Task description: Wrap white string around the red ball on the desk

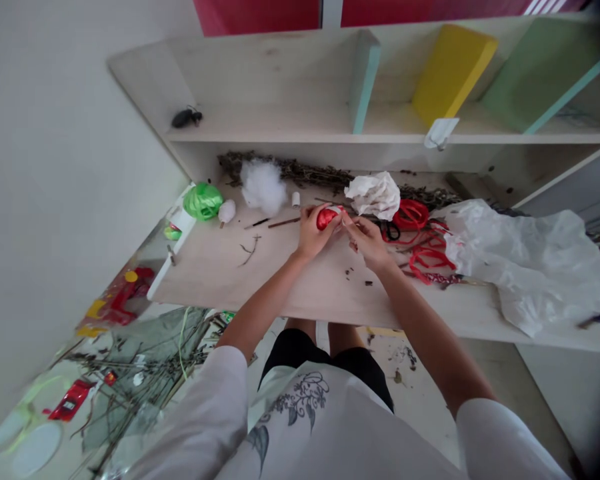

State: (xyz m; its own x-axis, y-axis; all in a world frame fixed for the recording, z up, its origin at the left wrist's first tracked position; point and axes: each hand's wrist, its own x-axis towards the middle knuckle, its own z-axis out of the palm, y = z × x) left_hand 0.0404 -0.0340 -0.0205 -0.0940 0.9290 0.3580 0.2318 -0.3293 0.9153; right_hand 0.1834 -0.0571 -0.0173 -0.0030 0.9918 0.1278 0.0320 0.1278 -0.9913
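My left hand (pixel 311 235) is closed around a small red shiny ball (pixel 326 217) held just above the wooden desk (pixel 260 280). Close beside it on the right, my right hand (pixel 367 241) has its fingers pinched at the ball's right side; what they pinch is too small to make out. Both hands are over the middle of the desk. Red ribbon (pixel 420 240) and black-handled scissors (pixel 391 231) lie just right of my right hand.
On the desk lie a green ribbon roll (pixel 203 200), white stuffing (pixel 263 185), crumpled white paper (pixel 375 195), dry twigs (pixel 310 175) and a white plastic sheet (pixel 530 260). Yellow and green foam blocks (pixel 453 70) stand on the shelf above. Twigs and scraps litter the floor at left.
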